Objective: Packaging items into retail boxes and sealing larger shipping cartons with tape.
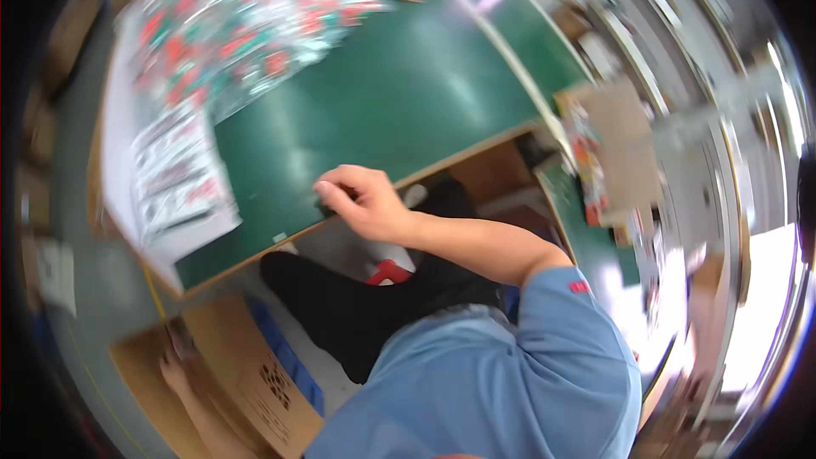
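My left hand (175,372) reaches down into an open cardboard box (246,374) at the lower left. Its fingers meet a blurred, partly see-through item (182,342) inside, whose kind I cannot make out. My right hand (367,202) hovers over the near edge of the green table (374,110), with fingers loosely curled and nothing visible in them. On the table's left side lies a stack of flat printed packets (183,174). Behind it spreads a big heap of clear plastic bags (255,25) with red and green contents, smeared by motion.
A wooden edge (467,150) runs along the table's front, above my legs. To the right, another green surface carries a cardboard box (616,153) and red packages (588,166). Blue material (285,353) shows beside the box at my left. Shelving stands at the far right.
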A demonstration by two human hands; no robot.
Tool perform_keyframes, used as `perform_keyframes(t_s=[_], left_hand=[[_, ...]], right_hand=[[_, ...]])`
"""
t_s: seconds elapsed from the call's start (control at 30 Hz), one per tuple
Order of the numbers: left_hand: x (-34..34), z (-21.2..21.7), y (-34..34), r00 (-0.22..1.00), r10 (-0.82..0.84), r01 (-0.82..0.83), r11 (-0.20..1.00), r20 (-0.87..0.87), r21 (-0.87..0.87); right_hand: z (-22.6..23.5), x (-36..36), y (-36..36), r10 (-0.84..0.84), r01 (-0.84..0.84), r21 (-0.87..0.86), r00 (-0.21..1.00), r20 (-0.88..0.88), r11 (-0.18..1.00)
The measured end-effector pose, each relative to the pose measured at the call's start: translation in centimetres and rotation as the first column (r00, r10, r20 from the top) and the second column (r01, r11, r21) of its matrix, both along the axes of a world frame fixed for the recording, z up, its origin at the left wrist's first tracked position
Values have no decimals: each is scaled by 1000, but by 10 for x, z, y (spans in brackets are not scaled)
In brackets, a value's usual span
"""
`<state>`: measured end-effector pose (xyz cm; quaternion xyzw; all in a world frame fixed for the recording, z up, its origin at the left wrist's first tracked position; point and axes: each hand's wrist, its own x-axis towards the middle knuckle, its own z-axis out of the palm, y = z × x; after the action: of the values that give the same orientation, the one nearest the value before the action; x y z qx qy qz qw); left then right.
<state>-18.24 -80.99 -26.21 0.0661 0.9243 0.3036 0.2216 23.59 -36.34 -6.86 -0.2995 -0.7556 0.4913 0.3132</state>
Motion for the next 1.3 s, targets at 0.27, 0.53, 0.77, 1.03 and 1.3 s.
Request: perform_keyframes(t_s=[0.27, 0.53, 0.77, 1.03, 1.3], left_hand=[[172, 209, 82, 850, -31, 35, 999, -526, -2], [284, 305, 252, 422, -371, 803, 577, -827, 151], [253, 328, 413, 260, -578, 868, 491, -774, -74], [251, 238, 582, 167, -710, 829, 476, -684, -292], [234, 180, 618, 443, -524, 724, 687, -728, -54]], right_hand=[[46, 370, 113, -917, 618, 744, 398, -17, 254], [55, 442, 241, -729, 453, 617, 115, 675, 643], [89, 402, 193, -854, 286, 817, 318, 412, 500], [66, 213, 121, -440, -60, 777, 795, 417, 627], [57, 139, 88, -256, -121, 780, 904, 342, 614]])
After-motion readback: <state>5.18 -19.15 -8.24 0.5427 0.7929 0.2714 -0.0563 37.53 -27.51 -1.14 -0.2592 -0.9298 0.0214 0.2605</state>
